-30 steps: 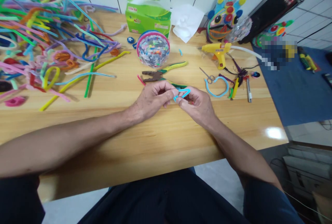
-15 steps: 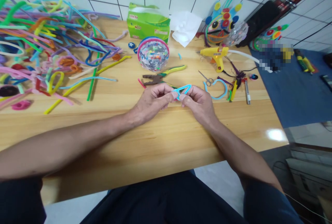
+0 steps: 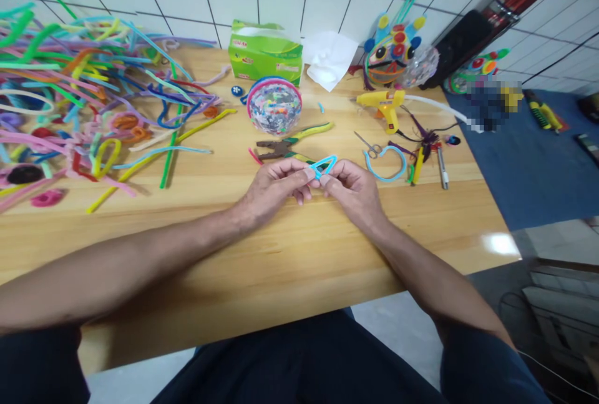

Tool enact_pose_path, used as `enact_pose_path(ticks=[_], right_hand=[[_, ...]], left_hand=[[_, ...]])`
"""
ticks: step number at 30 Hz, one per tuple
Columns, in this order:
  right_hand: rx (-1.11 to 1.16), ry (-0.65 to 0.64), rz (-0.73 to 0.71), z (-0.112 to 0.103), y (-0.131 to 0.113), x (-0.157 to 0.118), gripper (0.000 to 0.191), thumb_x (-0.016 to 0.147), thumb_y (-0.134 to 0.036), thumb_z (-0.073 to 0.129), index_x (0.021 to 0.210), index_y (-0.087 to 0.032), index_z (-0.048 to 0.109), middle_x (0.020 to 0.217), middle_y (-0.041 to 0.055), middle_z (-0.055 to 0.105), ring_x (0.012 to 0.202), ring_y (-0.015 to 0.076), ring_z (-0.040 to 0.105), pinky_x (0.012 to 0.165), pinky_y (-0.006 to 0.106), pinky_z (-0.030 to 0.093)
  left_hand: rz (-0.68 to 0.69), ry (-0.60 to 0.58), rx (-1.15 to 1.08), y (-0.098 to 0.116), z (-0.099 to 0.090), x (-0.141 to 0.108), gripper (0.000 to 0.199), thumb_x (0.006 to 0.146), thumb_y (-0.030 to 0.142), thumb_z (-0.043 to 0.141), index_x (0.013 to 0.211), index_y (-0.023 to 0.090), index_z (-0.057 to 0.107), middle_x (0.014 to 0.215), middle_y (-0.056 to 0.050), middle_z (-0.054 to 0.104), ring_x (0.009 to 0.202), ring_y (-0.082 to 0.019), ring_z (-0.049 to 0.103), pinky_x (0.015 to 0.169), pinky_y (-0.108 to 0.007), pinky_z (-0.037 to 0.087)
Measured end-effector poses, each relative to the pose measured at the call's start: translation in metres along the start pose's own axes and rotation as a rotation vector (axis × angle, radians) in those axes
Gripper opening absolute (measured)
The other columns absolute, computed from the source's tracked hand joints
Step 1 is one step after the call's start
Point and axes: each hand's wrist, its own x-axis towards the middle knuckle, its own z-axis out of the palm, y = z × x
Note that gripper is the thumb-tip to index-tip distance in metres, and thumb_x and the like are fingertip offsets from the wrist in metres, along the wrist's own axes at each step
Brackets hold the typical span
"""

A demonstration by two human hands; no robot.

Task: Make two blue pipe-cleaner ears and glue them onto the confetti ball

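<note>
A light blue pipe cleaner [image 3: 329,165], bent into a narrow pointed loop, is pinched between both hands above the wooden table. My left hand [image 3: 281,187] grips its left end between thumb and fingers. On the other side, my right hand [image 3: 350,188] pinches the lower part with thumb and forefinger. Just behind the hands lie pliers [image 3: 281,147] with green and yellow handles, partly hidden. A curved light blue pipe cleaner [image 3: 390,178] rests to the right beside small scissors [image 3: 374,149].
Colourful pipe cleaners [image 3: 93,92] cover the left side. Farther back stand a decorated bowl [image 3: 274,107], a green tissue pack [image 3: 266,54] and a decorated figure [image 3: 390,54]. A yellow glue gun [image 3: 384,104] and a pen [image 3: 442,170] lie to the right.
The view has shifted slightly, so the table items appear a little lower. Both hands still hold the blue loop, and the fingers of my left hand show more below it.
</note>
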Motion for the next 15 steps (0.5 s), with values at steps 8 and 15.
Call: enact_pose_path(ticks=[8,15], right_hand=[[-0.055,0.003,0.032,-0.0001,0.0024,0.0001,0.029,0.086,-0.043,0.077,0.073,-0.023,0.063,0.069,-0.0024,0.066,0.066,0.0127,0.055,0.064,0.028,0.044],[0.019,0.048,0.007,-0.0092,0.0035,0.0065,0.046,0.086,-0.066,0.082,0.084,-0.023,0.068,0.07,-0.0034,0.067,0.062,0.0121,0.058,0.061,0.027,0.047]], left_hand=[[0.074,0.003,0.022,-0.0019,-0.0017,0.0027,0.028,0.085,0.036,0.088,0.09,0.018,0.068,0.074,0.001,0.077,0.055,-0.009,0.065,0.05,-0.02,0.053],[0.092,0.05,0.094,-0.0008,-0.0022,0.0029,0.029,0.085,0.038,0.085,0.089,0.019,0.063,0.074,0.0,0.077,0.053,-0.01,0.062,0.05,-0.021,0.05]])
